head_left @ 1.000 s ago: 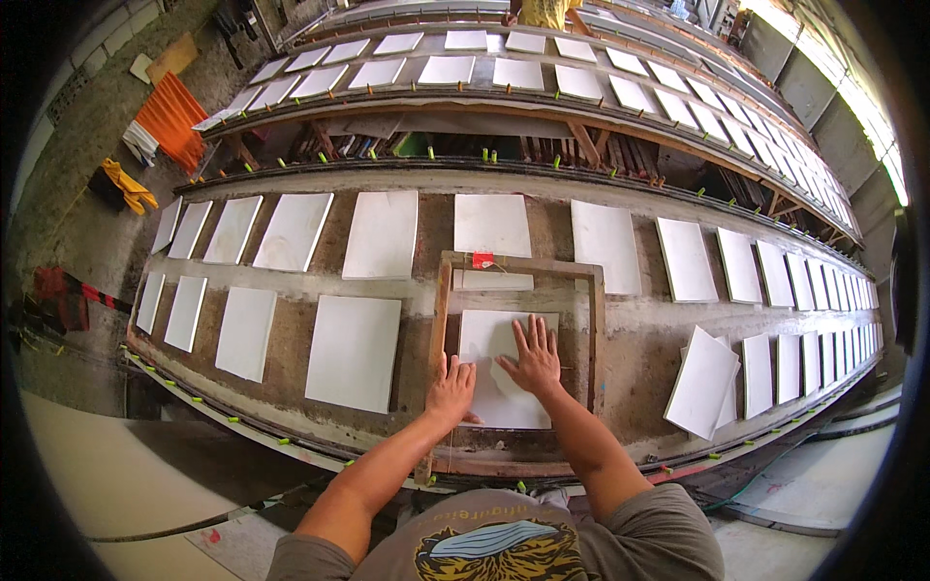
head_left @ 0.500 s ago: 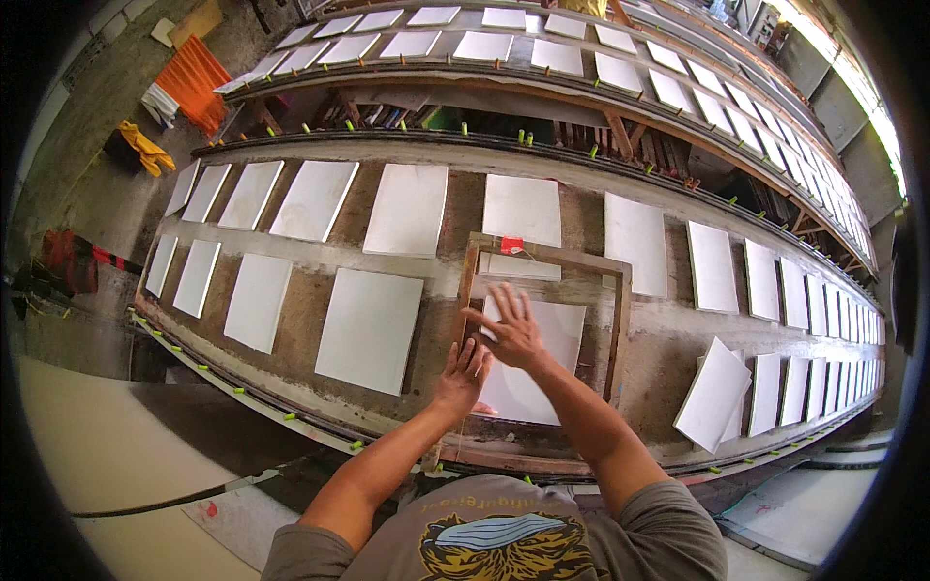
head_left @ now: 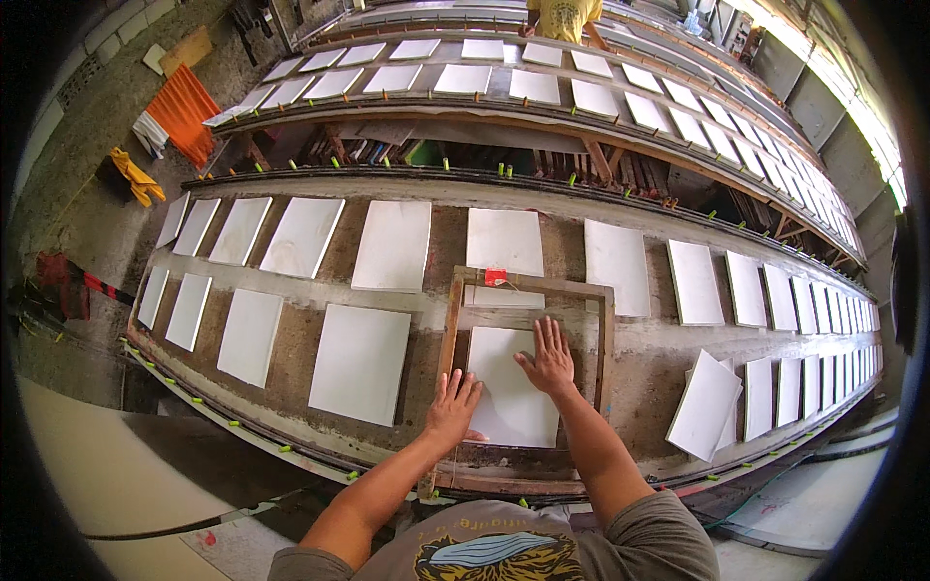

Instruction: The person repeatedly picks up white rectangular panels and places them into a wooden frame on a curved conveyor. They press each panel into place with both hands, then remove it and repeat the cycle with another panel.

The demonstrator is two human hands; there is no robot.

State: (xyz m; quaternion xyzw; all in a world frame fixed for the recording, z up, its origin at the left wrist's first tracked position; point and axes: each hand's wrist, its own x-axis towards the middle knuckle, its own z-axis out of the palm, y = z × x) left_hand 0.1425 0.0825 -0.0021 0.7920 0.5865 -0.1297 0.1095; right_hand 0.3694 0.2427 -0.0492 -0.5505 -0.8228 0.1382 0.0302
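Note:
A wooden frame (head_left: pixel 607 334) with a red tag (head_left: pixel 496 277) on its far rail lies on the long table (head_left: pixel 387 324) in front of me. Inside its outline is a white sheet stack (head_left: pixel 513 402). My left hand (head_left: pixel 452 407) rests at the stack's left edge, fingers stretched forward and nothing in it. Flat over the upper right part of the stack, my right hand (head_left: pixel 548 363) has its fingers extended and thumb apart. Whether a mesh lies between my palms and the stack, I cannot tell.
Two rows of white sheets (head_left: pixel 360 363) run along this table; one tilted sheet (head_left: pixel 704 402) overlaps another at right. Green clips (head_left: pixel 284 448) line the table edges. Beyond stands another sheet-covered table (head_left: pixel 465 79), with a person in a yellow shirt (head_left: pixel 562 17) behind it. Orange cloth (head_left: pixel 182 111) hangs far left.
My right hand has moved right, away from my left hand, onto the stack's upper right. My left hand has turned flatter at the left edge. The view has shifted slightly, showing more of the far person.

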